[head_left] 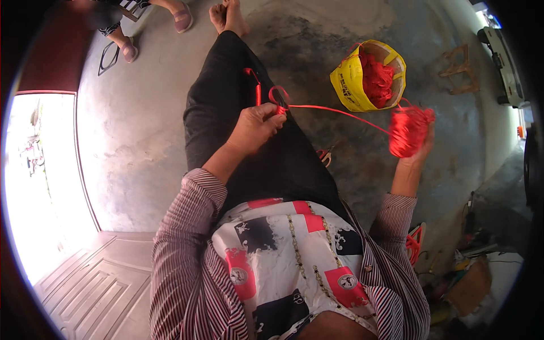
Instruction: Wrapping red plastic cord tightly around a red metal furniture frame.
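Above my thigh, my left hand (256, 127) pinches red cord (281, 109) between thumb and fingers. A small loop of it stands up beside a dark piece that is too small to make out. Just beyond these fingers, a short red strip (258, 93) hangs over the black trousers. One red strand (334, 110) stretches from the pinch across to a thick skein of red cord (406, 134). Out to the right, my right hand (424, 148) grips that skein from its outer side; its fingers are partly hidden and slightly blurred.
A yellow bag (347, 85) holding a tangle of red cord (375, 79) stands on the concrete floor, close to the skein. Scissors (325, 156) lie right of my leg. A small wooden stool (459, 69) is at the right. Another person's feet (129, 50) show at the upper left.
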Available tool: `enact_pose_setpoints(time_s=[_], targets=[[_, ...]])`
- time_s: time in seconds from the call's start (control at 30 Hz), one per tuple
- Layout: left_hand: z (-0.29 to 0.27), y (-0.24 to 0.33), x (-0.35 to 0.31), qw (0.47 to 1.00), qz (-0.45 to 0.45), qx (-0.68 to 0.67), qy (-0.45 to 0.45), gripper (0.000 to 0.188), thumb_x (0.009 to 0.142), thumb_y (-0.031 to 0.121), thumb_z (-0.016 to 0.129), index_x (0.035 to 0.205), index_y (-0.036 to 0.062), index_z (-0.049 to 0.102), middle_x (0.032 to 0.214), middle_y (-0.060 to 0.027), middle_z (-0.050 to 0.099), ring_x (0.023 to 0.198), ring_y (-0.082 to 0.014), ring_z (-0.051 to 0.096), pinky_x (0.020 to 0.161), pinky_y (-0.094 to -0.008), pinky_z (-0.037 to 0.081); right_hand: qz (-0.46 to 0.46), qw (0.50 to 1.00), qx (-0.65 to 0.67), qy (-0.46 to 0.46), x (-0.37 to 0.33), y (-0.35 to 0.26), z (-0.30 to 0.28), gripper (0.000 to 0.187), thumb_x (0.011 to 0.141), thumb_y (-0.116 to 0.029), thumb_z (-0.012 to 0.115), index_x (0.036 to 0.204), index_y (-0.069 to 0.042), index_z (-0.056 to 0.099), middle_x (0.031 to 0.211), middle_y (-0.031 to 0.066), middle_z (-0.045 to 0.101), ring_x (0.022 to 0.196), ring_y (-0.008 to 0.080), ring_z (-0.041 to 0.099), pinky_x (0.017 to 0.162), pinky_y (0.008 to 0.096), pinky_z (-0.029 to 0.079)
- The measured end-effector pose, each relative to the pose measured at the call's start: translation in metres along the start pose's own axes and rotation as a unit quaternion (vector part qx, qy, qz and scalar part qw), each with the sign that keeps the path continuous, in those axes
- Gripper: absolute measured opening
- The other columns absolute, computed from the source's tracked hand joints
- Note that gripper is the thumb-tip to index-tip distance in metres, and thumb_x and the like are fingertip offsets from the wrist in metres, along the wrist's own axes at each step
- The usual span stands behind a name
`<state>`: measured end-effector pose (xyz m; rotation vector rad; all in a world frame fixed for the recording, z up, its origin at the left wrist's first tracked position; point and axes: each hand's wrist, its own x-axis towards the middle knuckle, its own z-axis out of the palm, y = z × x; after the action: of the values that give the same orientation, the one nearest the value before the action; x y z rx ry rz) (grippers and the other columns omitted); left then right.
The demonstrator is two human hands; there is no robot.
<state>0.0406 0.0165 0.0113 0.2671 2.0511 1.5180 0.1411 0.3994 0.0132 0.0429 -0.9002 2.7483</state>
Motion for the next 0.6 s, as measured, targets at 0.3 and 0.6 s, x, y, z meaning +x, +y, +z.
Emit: enact_pose_setpoints(time_s=[0.3, 0.6], targets=[[0.002, -0.022, 0.015, 0.977, 0.140, 0.161, 0.027, 0.014, 0.085, 0.008, 0.070, 0.093, -0.0016, 0.064, 0.074, -0.0064, 0.062, 0.066, -0.0108, 0.059, 0.063, -0.0264, 0.048, 0.190, 0.967, -0.159, 0.060, -0.009, 0.132, 0.046, 0.036, 0.085, -0.013, 0.066, 0.117, 0.001, 0.060, 0.099, 0.0069, 0.063, 0.088, 0.0172, 0.064, 0.083, 0.0330, 0.051], [0.004, -0.024, 0.009, 0.985, 0.084, 0.137, 0.060, 0.018, 0.081, 0.009, 0.073, 0.096, -0.0011, 0.067, 0.086, -0.0119, 0.069, 0.074, -0.0198, 0.065, 0.067, -0.0303, 0.050, 0.234, 0.903, -0.355, -0.067, 0.003, 0.142, 0.121, 0.012, 0.089, -0.017, 0.067, 0.091, -0.005, 0.063, 0.071, -0.0071, 0.052, 0.065, 0.0032, 0.046, 0.060, 0.0227, 0.039]])
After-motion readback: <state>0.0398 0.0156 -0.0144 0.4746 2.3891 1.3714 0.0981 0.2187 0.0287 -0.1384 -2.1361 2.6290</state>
